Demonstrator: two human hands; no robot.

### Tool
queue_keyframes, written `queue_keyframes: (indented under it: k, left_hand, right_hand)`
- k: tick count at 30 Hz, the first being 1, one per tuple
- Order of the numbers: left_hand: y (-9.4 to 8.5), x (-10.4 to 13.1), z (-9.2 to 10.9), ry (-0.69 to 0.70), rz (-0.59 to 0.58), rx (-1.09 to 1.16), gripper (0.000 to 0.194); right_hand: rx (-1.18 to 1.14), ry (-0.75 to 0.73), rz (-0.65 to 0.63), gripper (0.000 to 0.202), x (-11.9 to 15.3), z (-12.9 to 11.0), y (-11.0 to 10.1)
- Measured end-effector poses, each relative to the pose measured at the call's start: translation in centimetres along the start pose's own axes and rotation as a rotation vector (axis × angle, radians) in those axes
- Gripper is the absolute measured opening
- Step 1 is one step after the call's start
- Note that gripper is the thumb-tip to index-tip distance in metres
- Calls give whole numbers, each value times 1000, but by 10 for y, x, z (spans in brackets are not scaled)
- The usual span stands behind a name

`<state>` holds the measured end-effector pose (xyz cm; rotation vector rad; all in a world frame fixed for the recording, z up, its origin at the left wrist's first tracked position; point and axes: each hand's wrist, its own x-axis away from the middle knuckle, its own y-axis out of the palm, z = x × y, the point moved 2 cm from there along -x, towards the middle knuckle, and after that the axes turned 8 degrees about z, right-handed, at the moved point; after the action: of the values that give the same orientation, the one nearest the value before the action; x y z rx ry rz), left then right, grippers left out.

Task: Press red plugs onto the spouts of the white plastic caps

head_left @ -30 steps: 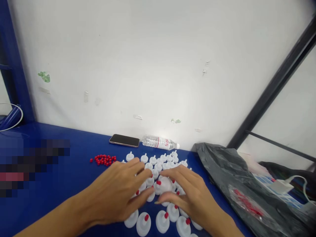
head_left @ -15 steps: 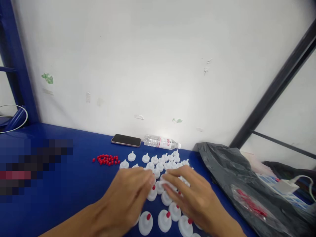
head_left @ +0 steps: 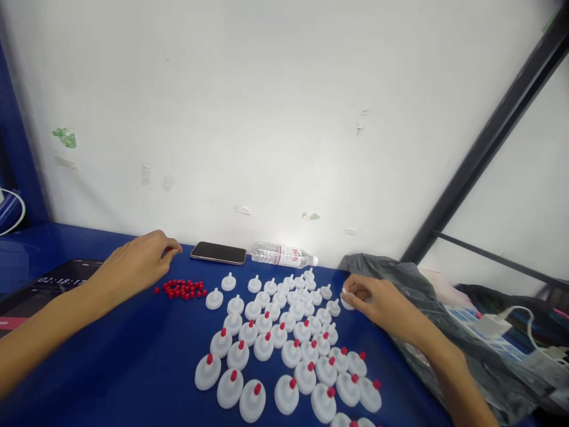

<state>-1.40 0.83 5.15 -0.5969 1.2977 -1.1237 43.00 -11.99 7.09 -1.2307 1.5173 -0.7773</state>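
Above the small red caps [head_left: 183, 289] on the blue table hovers my left hand [head_left: 153, 252], its thumb and fingertips pinched close; whatever lies between them is too small to make out. At the right edge of the group, my right hand [head_left: 367, 296] grips a white round piece [head_left: 347, 301] by its nozzle. Several white round pieces with bare nozzles [head_left: 254, 284] stand in the middle. Nearer the front, several similar pieces wear red caps on their nozzles, such as the red-capped piece [head_left: 252, 401].
A dark phone [head_left: 217, 252] and a clear bottle [head_left: 284, 255] lie along the wall. A larger phone showing a timer [head_left: 57, 281] is at the left. Grey plastic sheeting [head_left: 471, 356] and a power strip [head_left: 486, 338] are at the right.
My hands have moved apart from the middle: the left to above the red caps, the right to a white piece at the right edge. More red-capped pieces and the timer phone now show.
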Motion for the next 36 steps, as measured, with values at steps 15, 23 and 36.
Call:
queue_keyframes:
  k: [15,23,36]
  left_hand:
    - [5,-1,-18,-12,-95,-3,32]
    - [17,-5,-26,-12,-148,21,29]
    - [24,-1,-27,-1,-199,44,22]
  right_hand:
    - [-153,61,-361,20,2,14,19]
    - [-339,154,-463,37,16,4,-8]
    - [-369,156,-691,27,18,6,8]
